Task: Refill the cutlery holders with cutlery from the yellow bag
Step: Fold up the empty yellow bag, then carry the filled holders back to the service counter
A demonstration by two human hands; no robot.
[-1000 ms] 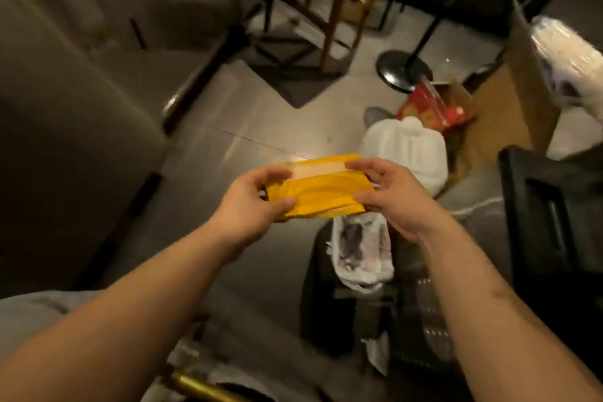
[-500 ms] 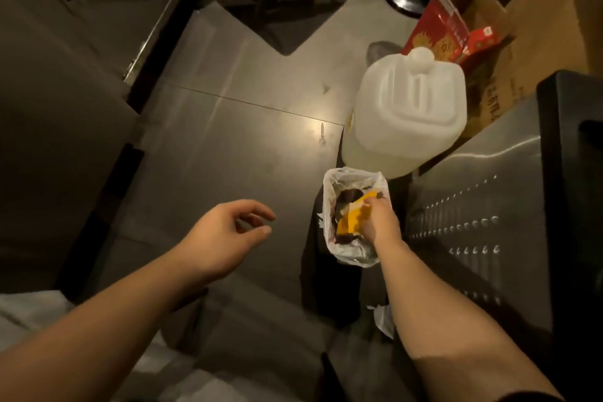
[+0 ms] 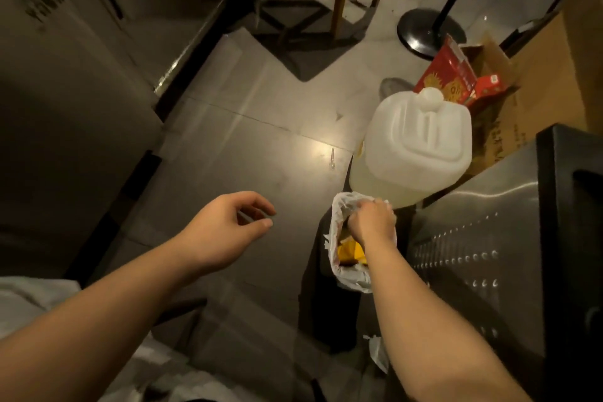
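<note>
Right hand (image 3: 372, 225) sits over the mouth of the bin, knuckles up, fingers curled downward at the far edge of the liner. The fingertips are hidden, so I cannot tell whether they pinch the liner, the bag or nothing. Yellow bag (image 3: 349, 251) lies crumpled inside the bin (image 3: 321, 297), just under the right wrist and partly covered by the forearm. Left hand (image 3: 225, 232) hangs over the bare floor (image 3: 261, 147), well apart from the bin, fingers loosely curled and holding nothing. Main risk: the bag's inside is not visible, so any cutlery left in it would go out with the waste. If the bag is wanted again, it now touches the bin's contents and would carry dirt to clean cutlery. Second risk: the white liner (image 3: 332, 225) is only draped over the rim, and a finger caught in it as the hand lifts could drag it off or pull the bag back out. Third: the white jug (image 3: 414, 147) stands just beside the bin's far side, where a quick withdrawal could knock it. A small pale object (image 3: 332, 158) lies on the floor near the jug, too small to identify. No cutlery holders are in view, so the refill itself cannot be checked from here.
</note>
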